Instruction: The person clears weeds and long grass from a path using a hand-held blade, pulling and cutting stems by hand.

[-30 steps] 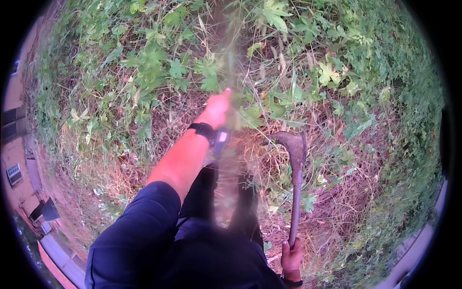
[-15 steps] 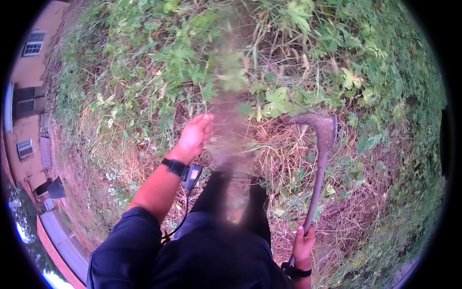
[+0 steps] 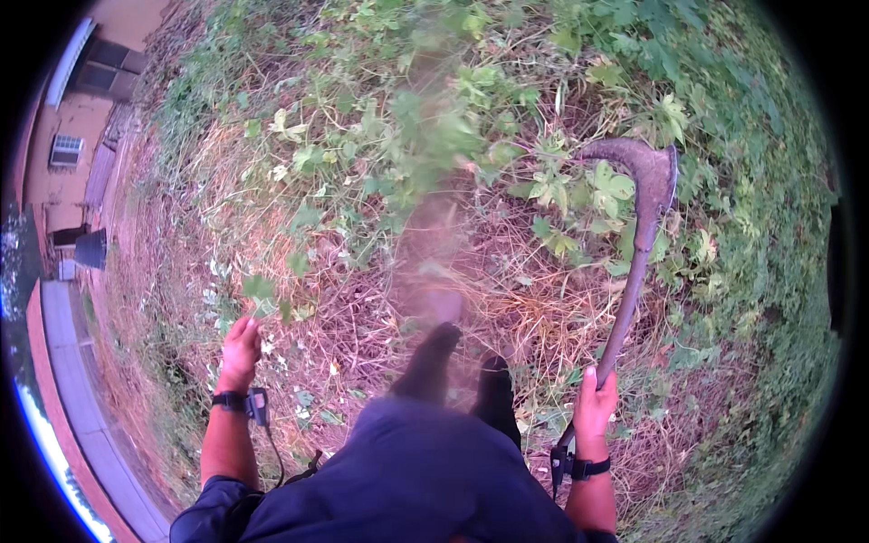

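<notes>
My right hand [image 3: 596, 405] is wrapped round the long wooden handle of a billhook [image 3: 627, 290]. Its dark, hooked blade points away from me and curves left, over green vine leaves at the right. Off to the left, my left hand [image 3: 241, 351] is closed, thumb and fingers pinched together. A leafy vine sprig [image 3: 260, 288] rises from its fingertips, the thin stem seeming to run into the pinch. Part of the blade's tip merges with the leaves and is hard to make out.
Dry cut stalks [image 3: 520, 317] litter the ground by my dark-clad feet [image 3: 493, 376]. Tangled green vines [image 3: 389, 136] cover the ground ahead and to the right. A building [image 3: 68, 181] and a dark bucket-like container [image 3: 90, 249] stand far left. A blurred vertical smear crosses the middle.
My left hand has drawn back to the left, away from the vines, with a sprig at its fingers. The billhook has moved forward and to the right in my right hand. The view has shifted.
</notes>
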`<state>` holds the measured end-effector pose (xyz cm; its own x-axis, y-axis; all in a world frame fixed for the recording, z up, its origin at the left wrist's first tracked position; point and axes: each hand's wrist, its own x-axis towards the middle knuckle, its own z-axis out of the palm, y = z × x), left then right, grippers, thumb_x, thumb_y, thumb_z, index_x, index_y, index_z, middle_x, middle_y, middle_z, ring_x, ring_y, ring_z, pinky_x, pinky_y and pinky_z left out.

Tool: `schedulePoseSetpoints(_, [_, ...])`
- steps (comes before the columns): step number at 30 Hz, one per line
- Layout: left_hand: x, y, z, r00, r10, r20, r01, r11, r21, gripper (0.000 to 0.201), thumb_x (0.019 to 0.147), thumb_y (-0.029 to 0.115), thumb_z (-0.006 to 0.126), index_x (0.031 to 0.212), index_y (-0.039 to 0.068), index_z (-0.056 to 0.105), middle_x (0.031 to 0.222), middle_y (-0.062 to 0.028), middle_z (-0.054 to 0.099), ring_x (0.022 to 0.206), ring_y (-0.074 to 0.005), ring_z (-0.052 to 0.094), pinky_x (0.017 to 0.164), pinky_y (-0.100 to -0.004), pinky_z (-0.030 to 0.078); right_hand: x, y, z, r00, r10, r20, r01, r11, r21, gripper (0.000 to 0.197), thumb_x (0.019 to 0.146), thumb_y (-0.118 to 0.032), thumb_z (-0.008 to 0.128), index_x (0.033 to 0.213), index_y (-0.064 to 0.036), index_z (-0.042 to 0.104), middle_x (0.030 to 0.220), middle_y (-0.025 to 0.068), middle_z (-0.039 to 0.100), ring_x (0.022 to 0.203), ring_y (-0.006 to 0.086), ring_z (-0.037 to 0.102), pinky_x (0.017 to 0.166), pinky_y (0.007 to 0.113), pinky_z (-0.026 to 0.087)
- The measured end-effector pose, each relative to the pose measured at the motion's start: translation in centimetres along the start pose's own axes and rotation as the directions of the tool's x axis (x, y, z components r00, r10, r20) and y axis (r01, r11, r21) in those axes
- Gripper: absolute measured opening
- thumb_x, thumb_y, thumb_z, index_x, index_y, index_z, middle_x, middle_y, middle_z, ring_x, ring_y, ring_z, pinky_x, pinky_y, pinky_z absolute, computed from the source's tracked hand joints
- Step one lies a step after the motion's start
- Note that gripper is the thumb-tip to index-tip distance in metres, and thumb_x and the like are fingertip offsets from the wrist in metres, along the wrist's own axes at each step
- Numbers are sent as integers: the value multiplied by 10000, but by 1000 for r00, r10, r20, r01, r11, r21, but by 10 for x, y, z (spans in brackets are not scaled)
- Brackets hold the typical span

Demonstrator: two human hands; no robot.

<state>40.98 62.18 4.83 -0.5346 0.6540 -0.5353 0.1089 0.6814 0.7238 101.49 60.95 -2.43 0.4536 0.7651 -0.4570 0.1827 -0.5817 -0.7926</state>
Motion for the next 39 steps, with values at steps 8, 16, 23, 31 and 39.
schedulePoseSetpoints(8, [-51, -131, -136, 903, -217, -371, 221, 975, -32, 154, 998, 186, 514, 960, 84, 623, 574, 62, 430, 439, -43, 356, 390, -220, 260, 44, -70, 49, 979, -183, -90, 181, 983, -31, 209, 967, -237, 596, 882, -80, 487, 709, -51, 432, 610, 44, 381, 544, 215, 339])
schedulePoseSetpoints(16, [-37, -155, -86, 908, -345, -237, 340, 938, -64, 187, 1010, 209, 477, 988, 65, 593, 610, 4, 515, 447, -96, 450, 399, -247, 345, 121, -136, 140, 929, -303, 213, 329, 940, -93, 223, 936, -244, 630, 982, -35, 567, 747, -5, 535, 647, 80, 493, 584, 263, 422])
schedulePoseSetpoints(23, [-24, -159, -80, 890, -431, -148, 435, 900, -10, 179, 1011, 180, 476, 973, 40, 581, 642, -30, 568, 496, -130, 521, 447, -271, 405, 150, -144, 207, 933, -212, 291, 334, 814, -476, 333, 916, -378, 600, 997, -56, 610, 779, 158, 660, 718, 314, 653, 670, 425, 497])
schedulePoseSetpoints(31, [122, -125, -12, 998, -35, -55, 62, 776, 628, 296, 916, 236, 552, 1024, -30, 624, 808, -165, 672, 734, -234, 648, 680, -369, 516, 34, -94, 96, 955, -42, 294, 215, 782, -585, 297, 901, -301, 645, 849, -22, 557, 653, 121, 579, 584, 239, 562, 574, 382, 458])
schedulePoseSetpoints(39, [216, 52, 217, 921, -69, 384, 118, 987, -106, 295, 933, 169, 596, 1153, -21, 548, 1041, -135, 664, 955, -237, 650, 848, -357, 523, -73, -79, 37, 927, 277, 254, -120, 858, -499, 260, 899, -232, 672, 804, -33, 535, 604, 20, 503, 571, 101, 460, 528, 301, 415])
